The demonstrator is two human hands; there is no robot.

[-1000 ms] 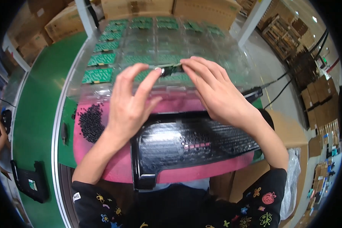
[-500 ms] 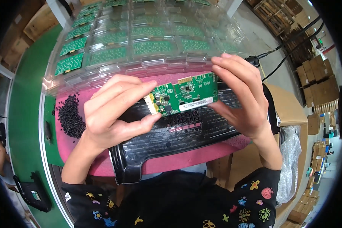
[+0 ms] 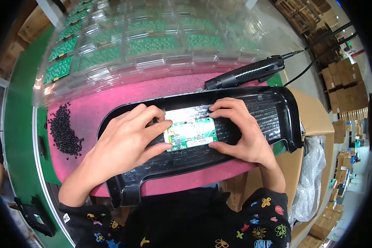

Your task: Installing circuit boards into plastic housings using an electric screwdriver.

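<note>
A small green circuit board [image 3: 191, 133] lies flat inside a long black plastic housing [image 3: 273, 111] that rests on a pink mat [image 3: 107, 103]. My left hand [image 3: 126, 142] presses its fingers on the board's left edge. My right hand [image 3: 239, 132] pinches the board's right end between thumb and fingers. Both hands rest on the housing's ribbed inner face.
A clear blister tray [image 3: 153, 45] holding several green boards fills the far side. A black electric screwdriver [image 3: 246, 73] with a cable lies behind the housing. A heap of small black screws [image 3: 64, 131] sits on the mat's left. Cardboard boxes [image 3: 306, 165] and a plastic bag [image 3: 312, 177] stand to the right.
The board was lifted from the tray, carried toward me in both hands, and now lies pressed into the black housing. My head has tipped down, so the housing fills the centre.
</note>
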